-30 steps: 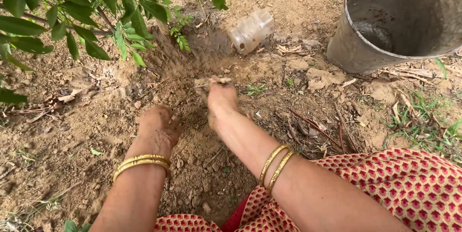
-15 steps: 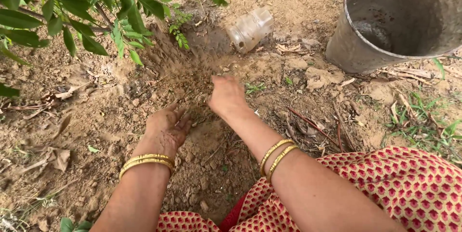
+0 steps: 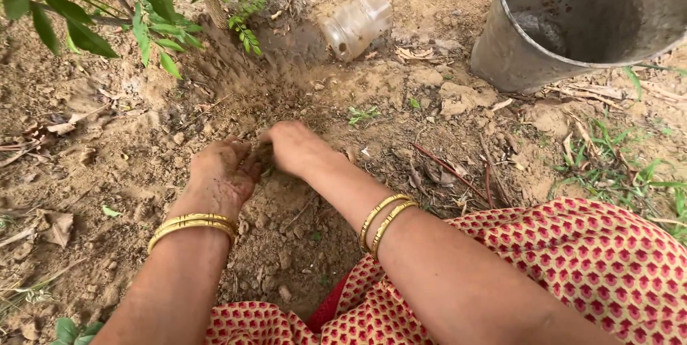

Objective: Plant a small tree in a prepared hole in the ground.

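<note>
Found left hand [image 3: 218, 173] and right hand [image 3: 293, 148] low on loose soil [image 3: 286, 202], side by side, fingertips meeting over a shallow hollow. Noted left hand coated in dirt, fingers bent and resting on the ground. Noted right hand knuckles-up, fingers curled downward into the soil. Could not tell whether either hand was closed on a clump or merely pressing, fingertips being hidden. Recorded two gold bangles on left wrist [image 3: 192, 225] and two on right wrist [image 3: 383, 220]. Located the worked soil directly under both hands, just short of the stem [image 3: 215, 8] of a leafy plant at upper left. Saw the ground between hands and stem scraped into a bare, darker trough, with crumbled clods near the knees. Judged the soil work as partly done: earth already broken and pulled about at the plant's foot, surface uneven, not levelled or packed. Observed a clear plastic bottle [image 3: 356, 23] lying on its side beyond the trough, untouched. Observed a grey bucket [image 3: 515, 51] at upper right, well apart from both hands, with only a little dark matter at the bottom. Noted red patterned cloth [image 3: 572, 266] at lower right, and sparse grass [image 3: 622, 159] beside it.
</note>
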